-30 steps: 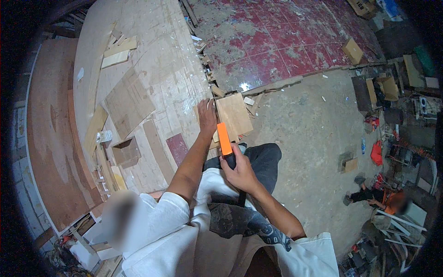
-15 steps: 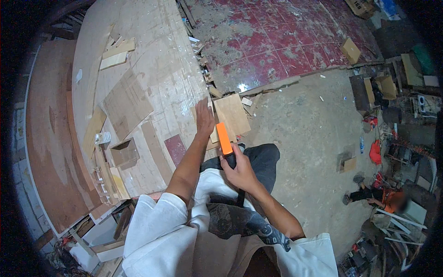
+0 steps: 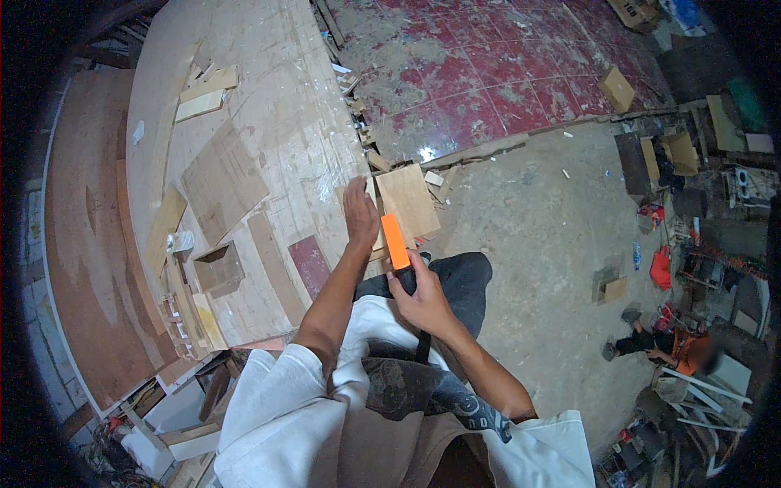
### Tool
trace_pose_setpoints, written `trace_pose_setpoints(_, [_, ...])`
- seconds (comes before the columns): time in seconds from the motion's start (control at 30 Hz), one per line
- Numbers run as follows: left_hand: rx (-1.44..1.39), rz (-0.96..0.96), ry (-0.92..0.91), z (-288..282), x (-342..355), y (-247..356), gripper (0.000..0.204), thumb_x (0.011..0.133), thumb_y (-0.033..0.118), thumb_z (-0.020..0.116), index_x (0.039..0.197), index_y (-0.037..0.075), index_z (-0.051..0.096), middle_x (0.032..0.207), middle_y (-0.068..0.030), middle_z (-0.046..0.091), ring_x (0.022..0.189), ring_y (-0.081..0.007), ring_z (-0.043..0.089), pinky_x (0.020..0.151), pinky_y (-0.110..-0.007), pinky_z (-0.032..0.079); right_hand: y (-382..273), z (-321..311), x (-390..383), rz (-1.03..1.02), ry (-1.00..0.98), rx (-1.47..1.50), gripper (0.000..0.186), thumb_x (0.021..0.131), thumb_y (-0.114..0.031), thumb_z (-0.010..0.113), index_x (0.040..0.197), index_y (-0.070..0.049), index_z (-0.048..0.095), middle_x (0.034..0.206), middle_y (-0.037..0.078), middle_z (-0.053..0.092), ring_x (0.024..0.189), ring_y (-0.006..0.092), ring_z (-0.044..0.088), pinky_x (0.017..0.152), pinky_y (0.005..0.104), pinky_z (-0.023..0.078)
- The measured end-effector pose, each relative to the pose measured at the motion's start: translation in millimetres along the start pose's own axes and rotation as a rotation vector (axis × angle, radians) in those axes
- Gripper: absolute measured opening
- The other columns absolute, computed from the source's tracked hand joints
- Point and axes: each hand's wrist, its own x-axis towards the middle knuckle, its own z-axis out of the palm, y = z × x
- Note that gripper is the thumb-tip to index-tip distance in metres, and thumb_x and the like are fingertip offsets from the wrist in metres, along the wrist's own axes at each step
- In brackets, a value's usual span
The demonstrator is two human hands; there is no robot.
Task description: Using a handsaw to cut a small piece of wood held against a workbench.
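Note:
My right hand [image 3: 423, 302] is wrapped round the black grip of an orange-bodied tool [image 3: 395, 241], its block-shaped orange end pointing away from me. A black strip, perhaps its cord or part of its handle, runs down from my hand toward my lap. Just left of the tool, my left hand [image 3: 359, 213] rests with stretched fingers along the side of a light wooden assembly. A square plywood panel [image 3: 409, 198] belongs to or lies against that assembly, beyond the orange end. The contact under my left palm is hidden.
A large worktable [image 3: 281, 89] on the left carries a thin brown board [image 3: 224, 183], a small open wooden box [image 3: 218, 268] and several offcuts [image 3: 201, 105]. Wood scraps line its right edge. On the far right a person [image 3: 687, 354] sits on the floor near piled clutter.
My left hand has slid slightly toward me, its fingers a little more bent. The right hand and the orange tool look almost unmoved.

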Motion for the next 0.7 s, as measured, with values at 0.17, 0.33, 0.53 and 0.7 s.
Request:
trace_pose_setpoints(0.17, [0.179, 0.100, -0.017, 12.9, -4.3, 1.3, 0.041, 0.092, 0.002, 0.043, 0.134, 0.000, 0.044, 0.140, -0.0194, 0.043, 0.135, -0.0354, 0.036, 0.117, -0.046, 0.024, -2.6, -0.8, 1.0, -0.027, 0.002, -0.001, 0.025, 0.089, -0.003, 0.061, 0.113, -0.001, 0.052, 0.090, 0.011, 0.063, 0.086, 0.0142, 0.061, 0.077, 0.0294, 0.047])
trace_pose_setpoints(0.33, [0.173, 0.073, -0.021, 20.0, -3.8, -3.4, 0.046, 0.090, 0.001, 0.046, 0.135, 0.001, 0.042, 0.140, -0.0193, 0.043, 0.135, -0.0344, 0.037, 0.118, -0.045, 0.023, -1.5, 0.6, 0.2, -0.056, 0.025, -0.002, 0.027, 0.089, -0.003, 0.061, 0.115, 0.000, 0.051, 0.089, 0.011, 0.064, 0.084, 0.0136, 0.061, 0.074, 0.0291, 0.047])
trace_pose_setpoints(0.53, [0.216, 0.143, 0.007, 24.4, -7.1, -7.7, 0.050, 0.089, 0.003, 0.048, 0.139, 0.002, 0.039, 0.144, -0.0189, 0.040, 0.138, -0.0338, 0.034, 0.119, -0.045, 0.022, 1.7, 2.2, 0.7, -0.054, 0.021, -0.018, 0.029, 0.090, -0.003, 0.060, 0.117, 0.000, 0.052, 0.089, 0.010, 0.066, 0.082, 0.0131, 0.062, 0.074, 0.0295, 0.047])
trace_pose_setpoints(0.7, [0.231, 0.161, 0.007, 29.5, -8.6, -7.3, 0.052, 0.089, 0.004, 0.047, 0.140, 0.002, 0.038, 0.148, -0.0178, 0.037, 0.143, -0.0328, 0.029, 0.120, -0.046, 0.018, 1.4, 0.6, 1.2, -0.045, 0.029, -0.013, 0.028, 0.090, -0.003, 0.060, 0.116, 0.000, 0.052, 0.089, 0.010, 0.066, 0.083, 0.0128, 0.062, 0.073, 0.0300, 0.047])
